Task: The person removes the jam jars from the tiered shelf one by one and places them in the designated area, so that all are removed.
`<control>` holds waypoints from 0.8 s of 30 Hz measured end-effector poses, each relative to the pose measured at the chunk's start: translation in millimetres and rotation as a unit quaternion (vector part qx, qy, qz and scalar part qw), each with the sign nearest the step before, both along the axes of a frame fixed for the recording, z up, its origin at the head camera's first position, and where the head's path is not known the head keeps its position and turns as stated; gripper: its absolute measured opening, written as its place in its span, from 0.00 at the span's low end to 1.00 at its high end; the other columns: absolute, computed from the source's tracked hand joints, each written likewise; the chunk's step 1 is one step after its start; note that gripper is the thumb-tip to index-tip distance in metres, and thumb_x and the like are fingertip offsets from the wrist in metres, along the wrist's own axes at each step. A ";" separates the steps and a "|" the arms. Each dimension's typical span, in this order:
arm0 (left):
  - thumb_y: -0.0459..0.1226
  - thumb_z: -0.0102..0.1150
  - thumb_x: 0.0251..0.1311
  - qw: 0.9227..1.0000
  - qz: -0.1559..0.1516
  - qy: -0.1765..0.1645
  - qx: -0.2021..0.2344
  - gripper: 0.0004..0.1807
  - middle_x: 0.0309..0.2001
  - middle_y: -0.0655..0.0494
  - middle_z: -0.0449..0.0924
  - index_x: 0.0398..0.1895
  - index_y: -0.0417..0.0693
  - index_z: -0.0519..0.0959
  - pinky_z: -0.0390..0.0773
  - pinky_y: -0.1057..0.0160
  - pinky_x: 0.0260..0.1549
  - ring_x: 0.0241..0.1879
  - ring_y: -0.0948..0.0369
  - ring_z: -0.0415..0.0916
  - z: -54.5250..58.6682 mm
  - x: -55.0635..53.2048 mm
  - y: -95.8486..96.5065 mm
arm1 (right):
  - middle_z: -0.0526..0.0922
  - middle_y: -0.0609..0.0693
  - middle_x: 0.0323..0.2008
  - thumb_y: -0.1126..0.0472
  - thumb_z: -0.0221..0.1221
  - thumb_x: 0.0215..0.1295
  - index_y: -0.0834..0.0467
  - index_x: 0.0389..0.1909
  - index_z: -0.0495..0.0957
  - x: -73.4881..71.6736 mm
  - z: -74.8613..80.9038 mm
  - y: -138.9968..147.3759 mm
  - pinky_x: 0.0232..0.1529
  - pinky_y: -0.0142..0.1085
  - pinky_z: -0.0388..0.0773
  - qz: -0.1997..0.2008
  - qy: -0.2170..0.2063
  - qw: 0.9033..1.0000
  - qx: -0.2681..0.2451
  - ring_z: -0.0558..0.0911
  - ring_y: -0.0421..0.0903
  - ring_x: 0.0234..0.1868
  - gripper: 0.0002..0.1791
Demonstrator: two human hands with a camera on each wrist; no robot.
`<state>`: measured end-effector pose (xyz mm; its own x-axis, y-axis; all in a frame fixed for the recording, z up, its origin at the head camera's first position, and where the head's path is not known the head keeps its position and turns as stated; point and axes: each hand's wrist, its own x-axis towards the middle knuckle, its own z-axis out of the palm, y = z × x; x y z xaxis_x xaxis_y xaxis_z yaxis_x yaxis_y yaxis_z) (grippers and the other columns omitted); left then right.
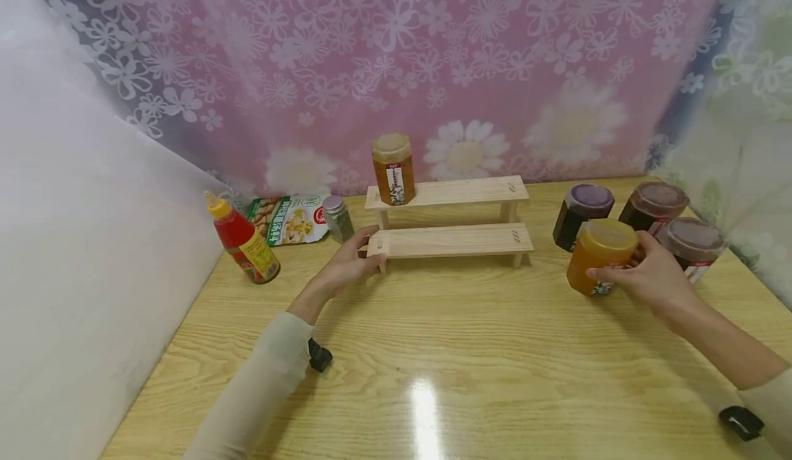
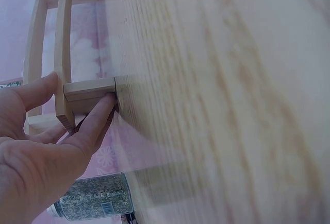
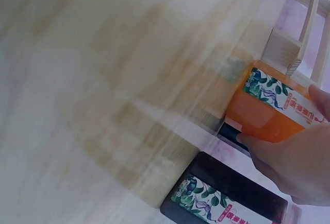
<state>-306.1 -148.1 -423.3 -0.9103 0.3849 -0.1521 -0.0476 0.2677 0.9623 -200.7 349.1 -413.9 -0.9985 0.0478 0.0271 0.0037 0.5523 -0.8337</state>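
Observation:
My right hand (image 1: pixel 662 274) grips a jar of orange-yellow jam (image 1: pixel 588 260) by its sides, thumb toward the front, at the right of the table. In the right wrist view the orange jar (image 3: pixel 263 113) shows a leafy label. With its fingers round the left end of the lower step, my left hand (image 1: pixel 348 265) holds a two-step wooden rack (image 1: pixel 454 241). The left wrist view has its fingers (image 2: pixel 95 121) against the rack's short leg (image 2: pixel 90 89). On the upper step's left end stands an amber jar (image 1: pixel 391 171) with a white label.
Three dark jars stand around the held one: a purple-lidded jar (image 1: pixel 584 212), a brown-lidded jar (image 1: pixel 656 202) and another brown-lidded jar (image 1: pixel 691 243). Left of the rack are a seasoning shaker (image 1: pixel 337 219), a green food packet (image 1: pixel 291 219) and a red sauce bottle (image 1: pixel 246 243). A flowered curtain (image 1: pixel 346 68) hangs behind.

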 end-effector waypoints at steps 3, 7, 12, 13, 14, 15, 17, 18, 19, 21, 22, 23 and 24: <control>0.33 0.58 0.75 1.000 0.000 -0.004 0.003 0.40 0.79 0.41 0.53 0.84 0.53 0.51 0.76 0.45 0.64 0.71 0.42 0.66 -0.2 -0.3 0.3 | 0.68 0.68 0.65 0.55 0.72 0.67 0.71 0.75 0.50 0.1 2.0 2.2 0.38 0.19 0.71 0.007 -0.008 1.000 0.018 0.68 0.24 0.46 0.50; 0.33 0.58 0.75 1.000 0.000 -0.006 0.003 0.40 0.79 0.40 0.53 0.84 0.52 0.51 0.75 0.44 0.64 0.71 0.42 0.65 -0.8 -1.0 0.6 | 0.64 0.72 0.68 0.55 0.70 0.69 0.72 0.76 0.47 0.1 4.4 5.3 0.38 0.21 0.71 0.024 -0.023 0.999 0.023 0.68 0.27 0.48 0.51; 0.33 0.58 0.75 1.000 0.000 -0.002 -0.002 0.40 0.79 0.39 0.53 0.84 0.52 0.51 0.74 0.43 0.65 0.72 0.41 0.64 0.5 -1.1 1.5 | 0.63 0.72 0.68 0.55 0.70 0.69 0.72 0.76 0.45 -0.4 6.7 7.8 0.39 0.21 0.71 0.042 -0.027 0.998 0.035 0.72 0.37 0.52 0.52; 0.33 0.58 0.75 1.000 0.000 -0.002 -0.003 0.40 0.79 0.39 0.53 0.84 0.52 0.51 0.74 0.43 0.65 0.72 0.41 0.64 1.0 -0.9 1.5 | 0.63 0.72 0.68 0.55 0.70 0.69 0.72 0.77 0.45 -0.3 8.2 8.0 0.39 0.21 0.71 0.045 -0.026 0.998 0.039 0.72 0.42 0.53 0.52; 0.33 0.58 0.75 1.000 0.000 -0.001 -0.004 0.40 0.79 0.39 0.53 0.84 0.52 0.51 0.74 0.43 0.65 0.72 0.41 0.64 1.3 -0.7 1.5 | 0.63 0.73 0.68 0.55 0.70 0.69 0.72 0.77 0.44 -0.2 10.1 8.3 0.38 0.21 0.71 0.048 -0.025 0.998 0.040 0.73 0.47 0.55 0.52; 0.33 0.58 0.75 1.000 0.001 -0.002 -0.003 0.40 0.79 0.40 0.53 0.84 0.52 0.51 0.74 0.43 0.65 0.72 0.41 0.64 1.7 -0.5 1.5 | 0.63 0.73 0.68 0.55 0.70 0.69 0.72 0.77 0.44 -0.3 12.3 8.2 0.38 0.20 0.71 0.047 -0.022 0.998 0.045 0.73 0.50 0.56 0.53; 0.33 0.58 0.75 1.000 0.001 -0.003 -0.002 0.40 0.79 0.40 0.53 0.84 0.52 0.51 0.75 0.44 0.65 0.72 0.42 0.65 2.1 -0.4 1.5 | 0.62 0.72 0.69 0.55 0.70 0.69 0.70 0.79 0.44 -0.6 17.7 7.6 0.38 0.20 0.72 0.043 -0.016 0.998 0.044 0.73 0.58 0.59 0.53; 0.33 0.58 0.75 1.000 0.001 -0.003 -0.001 0.40 0.79 0.40 0.53 0.84 0.52 0.51 0.75 0.44 0.65 0.71 0.42 0.65 2.2 -0.4 1.4 | 0.59 0.73 0.72 0.54 0.70 0.69 0.69 0.80 0.43 -1.1 21.0 7.4 0.38 0.19 0.71 0.041 -0.014 0.998 0.042 0.72 0.61 0.61 0.54; 0.32 0.58 0.76 1.000 0.001 -0.002 0.000 0.40 0.79 0.40 0.54 0.84 0.52 0.51 0.75 0.44 0.65 0.71 0.42 0.65 2.2 -0.3 1.2 | 0.57 0.71 0.75 0.53 0.69 0.70 0.66 0.81 0.42 -1.8 25.0 7.0 0.39 0.19 0.71 0.040 -0.015 0.998 0.038 0.69 0.65 0.65 0.54; 0.32 0.57 0.76 1.000 0.001 0.000 0.000 0.40 0.78 0.40 0.54 0.84 0.52 0.51 0.75 0.44 0.64 0.71 0.42 0.66 2.2 -0.2 1.1 | 0.54 0.66 0.79 0.51 0.68 0.71 0.61 0.83 0.42 -3.6 32.7 5.9 0.43 0.17 0.71 0.038 -0.014 0.999 0.027 0.64 0.64 0.72 0.54; 0.32 0.57 0.76 1.000 0.001 0.001 -0.001 0.40 0.78 0.40 0.54 0.84 0.52 0.51 0.75 0.44 0.64 0.71 0.42 0.66 2.1 -0.1 1.0 | 0.55 0.62 0.79 0.51 0.67 0.72 0.59 0.83 0.42 -4.5 36.5 5.4 0.44 0.16 0.71 0.038 -0.011 0.999 0.019 0.60 0.65 0.75 0.53; 0.32 0.58 0.76 1.000 0.000 0.001 -0.002 0.40 0.78 0.40 0.54 0.84 0.52 0.51 0.75 0.44 0.64 0.71 0.42 0.66 2.0 0.0 0.8 | 0.55 0.59 0.80 0.52 0.67 0.72 0.58 0.84 0.44 -5.5 40.2 4.9 0.45 0.16 0.70 0.039 -0.007 0.999 0.013 0.59 0.64 0.77 0.51; 0.33 0.58 0.76 1.000 0.000 0.002 -0.005 0.40 0.78 0.40 0.55 0.84 0.52 0.51 0.75 0.44 0.64 0.71 0.42 0.66 1.8 0.1 0.8 | 0.56 0.54 0.80 0.52 0.66 0.73 0.56 0.83 0.45 -6.3 43.9 4.2 0.47 0.15 0.68 0.041 -0.004 0.999 0.009 0.57 0.60 0.79 0.50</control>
<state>-306.1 -147.3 -421.6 -0.9112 0.3832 -0.1510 -0.0429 0.2765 0.9601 -207.1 353.3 -370.0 -0.9992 -0.0347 0.0196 -0.0358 0.5654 -0.8241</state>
